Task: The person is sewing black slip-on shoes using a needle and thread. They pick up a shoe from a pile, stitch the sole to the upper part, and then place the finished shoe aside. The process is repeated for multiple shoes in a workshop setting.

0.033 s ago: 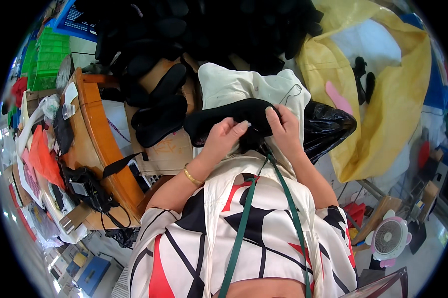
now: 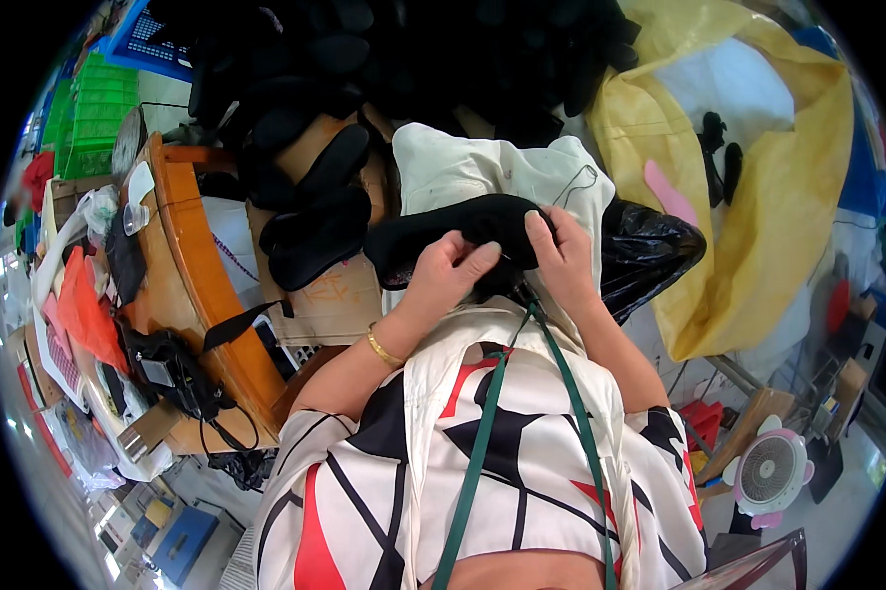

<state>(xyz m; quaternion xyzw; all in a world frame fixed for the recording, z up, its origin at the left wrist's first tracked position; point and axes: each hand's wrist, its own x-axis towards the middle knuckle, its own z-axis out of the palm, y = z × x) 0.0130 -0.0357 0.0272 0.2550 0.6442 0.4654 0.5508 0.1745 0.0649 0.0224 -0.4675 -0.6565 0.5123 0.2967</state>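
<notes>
Across my lap, on a white cloth (image 2: 433, 162), lies a black cloth shoe (image 2: 487, 211), its long side running left to right. My right hand (image 2: 564, 258) grips its right end, thumb on top and fingers behind. At its near edge my left hand (image 2: 451, 273) is closed, thumb and forefinger together against the fabric. A thin pale sliver shows by the left thumb tip, too small to name. Below the shoe, between my hands, sits a dark part I cannot make out. Green apron straps (image 2: 482, 442) run down from there.
More black shoes (image 2: 315, 236) lie on cardboard (image 2: 335, 300) to the left and are heaped at the far side. A wooden table frame (image 2: 192, 256) stands left. On the right are a black plastic bag (image 2: 649, 246), a big yellow sack (image 2: 747, 285) and a small fan (image 2: 772, 470).
My left thumb and wrist have shifted slightly to the right, and the thumb has tilted. The shoe and my right hand stay in place.
</notes>
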